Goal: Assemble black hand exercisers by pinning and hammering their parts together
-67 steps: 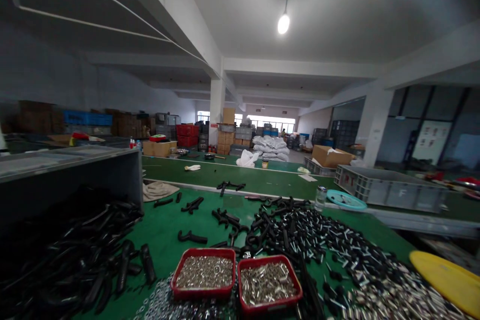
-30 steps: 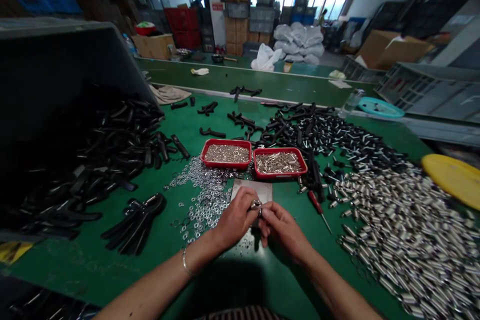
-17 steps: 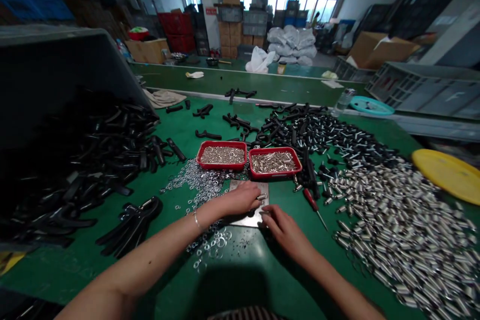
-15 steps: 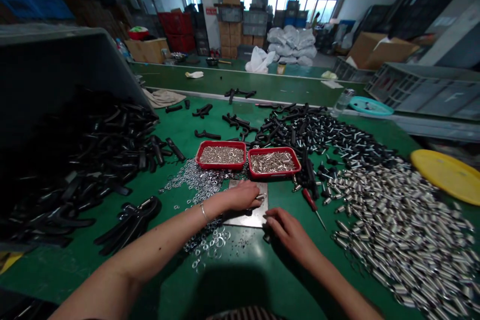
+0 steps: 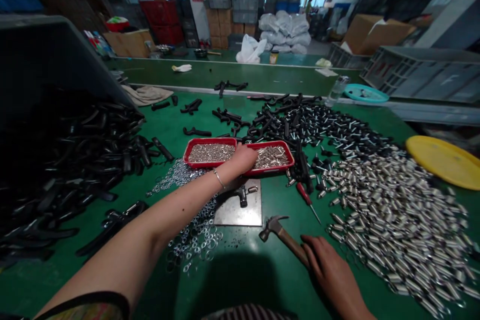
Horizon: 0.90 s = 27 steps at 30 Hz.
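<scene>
- Head view: left hand reaches over the inner ends of two red trays, left tray and right tray. Fingertips hidden; can't tell if it's pinching anything.
- Right hand: fingers over the handle end of the claw hammer. Contact yes, can't tell how firm the grip is.
- Hammer head points away from the person, near the right corner of the metal plate.
- Black part sits on the plate, partly behind the left forearm; small spring at its right end.
- Red-handled screwdriver lies between plate and spring pile.
- Loose rings left of the plate.
</scene>
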Each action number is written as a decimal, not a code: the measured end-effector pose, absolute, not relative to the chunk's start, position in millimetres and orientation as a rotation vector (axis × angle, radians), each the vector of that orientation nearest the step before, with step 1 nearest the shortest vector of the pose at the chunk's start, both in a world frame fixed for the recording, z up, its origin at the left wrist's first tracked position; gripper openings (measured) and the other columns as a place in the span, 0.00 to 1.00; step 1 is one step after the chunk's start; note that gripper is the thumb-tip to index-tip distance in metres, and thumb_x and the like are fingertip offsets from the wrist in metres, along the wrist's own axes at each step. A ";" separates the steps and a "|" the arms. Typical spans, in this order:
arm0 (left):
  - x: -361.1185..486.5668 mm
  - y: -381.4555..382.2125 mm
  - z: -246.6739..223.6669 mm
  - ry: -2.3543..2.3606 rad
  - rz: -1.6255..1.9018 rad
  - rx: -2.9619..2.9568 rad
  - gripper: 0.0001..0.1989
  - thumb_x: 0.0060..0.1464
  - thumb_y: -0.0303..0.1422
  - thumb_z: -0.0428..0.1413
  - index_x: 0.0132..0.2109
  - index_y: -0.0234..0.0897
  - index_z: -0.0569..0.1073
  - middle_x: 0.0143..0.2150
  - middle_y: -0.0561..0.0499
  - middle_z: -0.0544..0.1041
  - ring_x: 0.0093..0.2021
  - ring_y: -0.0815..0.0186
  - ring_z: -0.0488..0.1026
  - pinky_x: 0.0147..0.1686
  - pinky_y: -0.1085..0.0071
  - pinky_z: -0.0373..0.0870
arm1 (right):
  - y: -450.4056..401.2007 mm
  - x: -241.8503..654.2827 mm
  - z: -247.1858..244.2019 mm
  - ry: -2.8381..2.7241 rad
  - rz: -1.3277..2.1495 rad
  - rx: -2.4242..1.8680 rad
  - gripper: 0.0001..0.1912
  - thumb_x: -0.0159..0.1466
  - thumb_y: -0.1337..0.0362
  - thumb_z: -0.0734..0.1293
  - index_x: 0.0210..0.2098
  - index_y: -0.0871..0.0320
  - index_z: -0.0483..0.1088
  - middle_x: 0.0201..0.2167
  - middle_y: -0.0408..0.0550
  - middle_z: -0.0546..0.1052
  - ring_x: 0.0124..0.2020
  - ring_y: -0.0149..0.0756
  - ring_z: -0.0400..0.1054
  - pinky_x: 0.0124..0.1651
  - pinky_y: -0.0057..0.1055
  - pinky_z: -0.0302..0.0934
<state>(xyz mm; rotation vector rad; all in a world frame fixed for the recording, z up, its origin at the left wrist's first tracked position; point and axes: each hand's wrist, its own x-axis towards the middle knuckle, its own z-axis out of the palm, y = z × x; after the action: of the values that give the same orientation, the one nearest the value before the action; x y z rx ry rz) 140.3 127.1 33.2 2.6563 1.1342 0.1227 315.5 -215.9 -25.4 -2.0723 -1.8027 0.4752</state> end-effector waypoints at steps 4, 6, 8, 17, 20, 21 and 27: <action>129.0 122.0 31.3 1.196 0.127 2.673 0.02 0.53 0.28 0.59 0.34 0.33 0.77 0.37 0.40 0.79 0.45 0.52 0.73 0.54 0.54 0.58 | -220.0 306.6 -27.8 -1.848 0.344 -2.058 0.17 0.70 0.52 0.60 0.53 0.52 0.69 0.45 0.53 0.76 0.45 0.44 0.74 0.45 0.39 0.69; 127.6 121.4 35.9 1.229 0.156 2.667 0.03 0.54 0.27 0.58 0.34 0.33 0.76 0.38 0.39 0.79 0.45 0.52 0.73 0.51 0.57 0.61 | -216.1 301.4 -24.4 -1.934 0.293 -2.026 0.18 0.68 0.52 0.61 0.53 0.52 0.69 0.44 0.53 0.76 0.44 0.46 0.74 0.45 0.40 0.69; 128.9 120.2 42.6 1.251 0.209 2.658 0.05 0.57 0.29 0.57 0.38 0.32 0.76 0.41 0.39 0.78 0.45 0.54 0.73 0.48 0.61 0.64 | -208.9 297.1 -19.2 -1.997 0.290 -2.025 0.16 0.68 0.52 0.61 0.50 0.52 0.70 0.40 0.53 0.76 0.41 0.45 0.74 0.41 0.38 0.69; 78.9 58.4 39.3 1.012 0.454 2.271 0.10 0.62 0.37 0.53 0.37 0.35 0.72 0.36 0.48 0.76 0.37 0.62 0.72 0.37 0.68 0.66 | -197.6 304.2 6.7 -1.629 1.201 -2.103 0.22 0.66 0.44 0.59 0.37 0.56 0.70 0.31 0.48 0.76 0.32 0.42 0.71 0.36 0.35 0.63; 55.1 43.8 19.5 1.109 0.428 2.171 0.10 0.61 0.37 0.53 0.35 0.35 0.72 0.37 0.47 0.76 0.39 0.61 0.72 0.40 0.67 0.67 | -193.0 309.6 19.7 -1.331 1.639 -1.884 0.25 0.65 0.40 0.59 0.35 0.57 0.70 0.29 0.46 0.74 0.30 0.37 0.69 0.32 0.31 0.62; 51.4 42.8 13.9 1.140 0.428 2.154 0.10 0.61 0.37 0.53 0.34 0.35 0.72 0.37 0.47 0.76 0.40 0.61 0.72 0.41 0.66 0.67 | -187.9 310.4 25.4 -1.257 1.688 -1.840 0.26 0.65 0.39 0.59 0.34 0.57 0.69 0.28 0.45 0.73 0.29 0.36 0.68 0.31 0.30 0.61; 55.1 48.8 0.9 1.249 0.395 2.164 0.10 0.60 0.35 0.53 0.32 0.36 0.72 0.36 0.46 0.77 0.40 0.59 0.74 0.42 0.66 0.67 | -146.6 302.5 56.7 -1.046 1.563 -1.663 0.21 0.64 0.42 0.63 0.37 0.54 0.64 0.25 0.37 0.67 0.23 0.30 0.66 0.27 0.27 0.59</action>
<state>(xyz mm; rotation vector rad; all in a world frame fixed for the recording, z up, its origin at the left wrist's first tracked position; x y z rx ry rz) 55.1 48.8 0.9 2.1641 1.2488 0.3955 302.5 -146.6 56.7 -1.6626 -1.0463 1.5628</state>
